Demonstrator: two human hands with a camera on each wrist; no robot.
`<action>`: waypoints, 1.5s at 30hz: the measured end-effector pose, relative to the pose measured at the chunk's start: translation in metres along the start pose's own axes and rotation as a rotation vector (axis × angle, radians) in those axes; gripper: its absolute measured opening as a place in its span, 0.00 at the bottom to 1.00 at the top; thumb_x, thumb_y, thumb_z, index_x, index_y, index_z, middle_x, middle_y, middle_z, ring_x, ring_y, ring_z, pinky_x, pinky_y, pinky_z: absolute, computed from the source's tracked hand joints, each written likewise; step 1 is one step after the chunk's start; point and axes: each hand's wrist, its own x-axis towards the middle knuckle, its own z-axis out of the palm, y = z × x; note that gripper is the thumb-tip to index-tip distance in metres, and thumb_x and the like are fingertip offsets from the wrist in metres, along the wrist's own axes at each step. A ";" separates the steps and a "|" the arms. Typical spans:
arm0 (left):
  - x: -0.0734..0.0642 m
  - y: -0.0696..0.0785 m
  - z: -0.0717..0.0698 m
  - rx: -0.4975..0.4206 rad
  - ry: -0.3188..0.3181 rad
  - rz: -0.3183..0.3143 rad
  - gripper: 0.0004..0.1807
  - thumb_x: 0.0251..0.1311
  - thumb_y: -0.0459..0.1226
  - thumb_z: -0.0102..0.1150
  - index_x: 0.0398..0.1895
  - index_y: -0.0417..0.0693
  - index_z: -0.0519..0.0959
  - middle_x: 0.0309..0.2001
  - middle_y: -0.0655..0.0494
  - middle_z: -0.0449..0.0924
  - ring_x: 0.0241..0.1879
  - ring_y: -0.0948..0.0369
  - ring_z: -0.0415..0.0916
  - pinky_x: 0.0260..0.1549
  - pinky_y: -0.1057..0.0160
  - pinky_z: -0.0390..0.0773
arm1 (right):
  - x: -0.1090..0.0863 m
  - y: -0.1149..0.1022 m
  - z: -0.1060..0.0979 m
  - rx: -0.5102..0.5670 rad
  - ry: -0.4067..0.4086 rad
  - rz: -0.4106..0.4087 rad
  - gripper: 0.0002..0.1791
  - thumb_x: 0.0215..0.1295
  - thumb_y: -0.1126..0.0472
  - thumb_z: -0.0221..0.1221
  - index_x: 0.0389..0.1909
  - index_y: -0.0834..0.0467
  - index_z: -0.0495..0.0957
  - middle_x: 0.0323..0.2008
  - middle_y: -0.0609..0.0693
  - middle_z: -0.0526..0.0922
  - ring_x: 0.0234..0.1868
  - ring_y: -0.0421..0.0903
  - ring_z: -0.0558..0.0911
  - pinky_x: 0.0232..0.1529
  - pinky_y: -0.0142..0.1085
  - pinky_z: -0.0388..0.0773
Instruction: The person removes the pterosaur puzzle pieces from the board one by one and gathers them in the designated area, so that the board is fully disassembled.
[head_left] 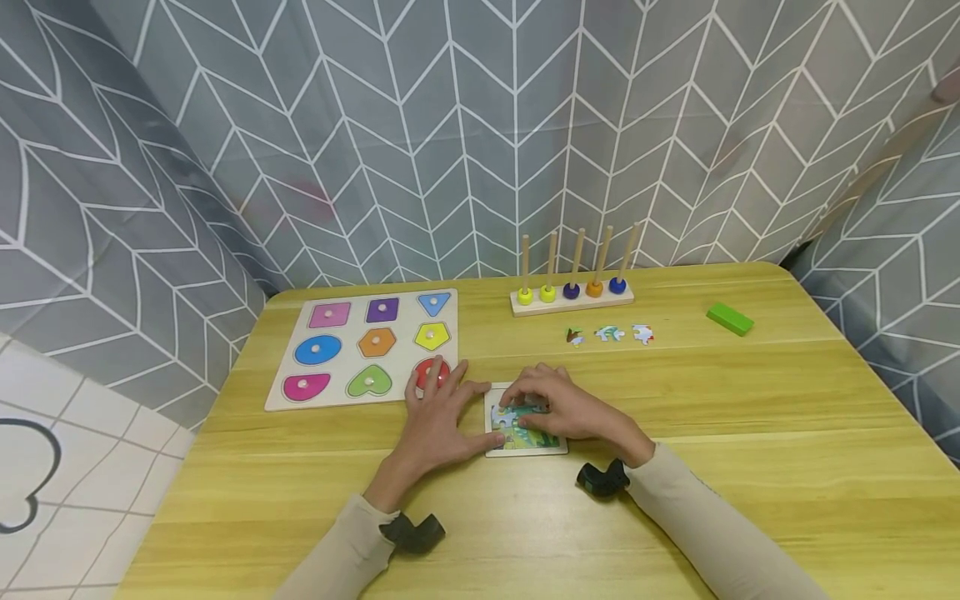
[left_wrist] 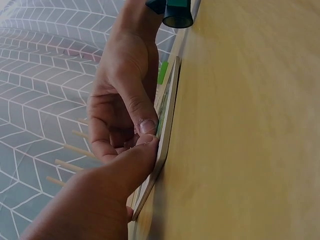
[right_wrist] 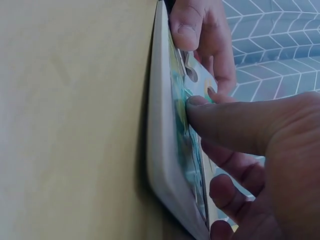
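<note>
A small jigsaw puzzle tray [head_left: 527, 452] with a pale rim and a green-blue picture lies on the table between the hands. My left hand [head_left: 437, 423] is spread at its left side, the thumb resting on the rim and the index fingertip at the upper left corner. Over the tray, my right hand [head_left: 561, 405] pinches a puzzle piece [right_wrist: 202, 76] between thumb and fingers; the piece stands tilted up from the picture in the right wrist view. Part of the picture is hidden under the right hand. A red circle [head_left: 426, 372] on the shape board is partly covered by the left fingers.
The knobbed shape board [head_left: 405, 337] lies at the back left. A peg stand [head_left: 540, 307] with coloured rings stands at the back, loose puzzle pieces [head_left: 610, 333] in front of it. A green block [head_left: 729, 319] lies at the back right. Behind the table hangs a patterned curtain [head_left: 480, 142].
</note>
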 end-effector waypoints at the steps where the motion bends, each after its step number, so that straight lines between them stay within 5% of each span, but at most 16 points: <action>1: 0.000 0.000 0.000 -0.002 0.000 -0.001 0.42 0.48 0.72 0.61 0.65 0.67 0.76 0.79 0.48 0.60 0.82 0.42 0.40 0.74 0.33 0.30 | 0.000 -0.001 0.000 0.006 -0.002 -0.002 0.13 0.65 0.62 0.67 0.49 0.47 0.84 0.43 0.43 0.84 0.48 0.43 0.73 0.49 0.41 0.57; 15: 0.000 0.000 0.000 -0.008 0.000 0.004 0.41 0.48 0.71 0.62 0.65 0.67 0.76 0.79 0.48 0.60 0.82 0.41 0.40 0.74 0.34 0.30 | 0.002 0.000 0.006 0.061 0.048 -0.020 0.06 0.69 0.60 0.64 0.43 0.48 0.84 0.38 0.40 0.83 0.38 0.40 0.71 0.47 0.39 0.61; 24: 0.000 0.001 -0.001 0.001 -0.003 -0.002 0.42 0.48 0.72 0.61 0.66 0.68 0.76 0.80 0.49 0.59 0.82 0.42 0.39 0.74 0.33 0.30 | 0.004 0.004 0.002 0.155 0.104 -0.028 0.06 0.70 0.64 0.62 0.44 0.52 0.83 0.38 0.44 0.83 0.40 0.39 0.75 0.44 0.33 0.74; 45: -0.002 0.002 -0.002 -0.010 -0.022 -0.024 0.41 0.48 0.72 0.61 0.66 0.70 0.75 0.80 0.51 0.57 0.83 0.43 0.37 0.74 0.33 0.29 | -0.018 0.039 -0.051 0.184 0.255 0.184 0.06 0.71 0.65 0.61 0.43 0.53 0.85 0.37 0.50 0.85 0.39 0.44 0.77 0.41 0.32 0.71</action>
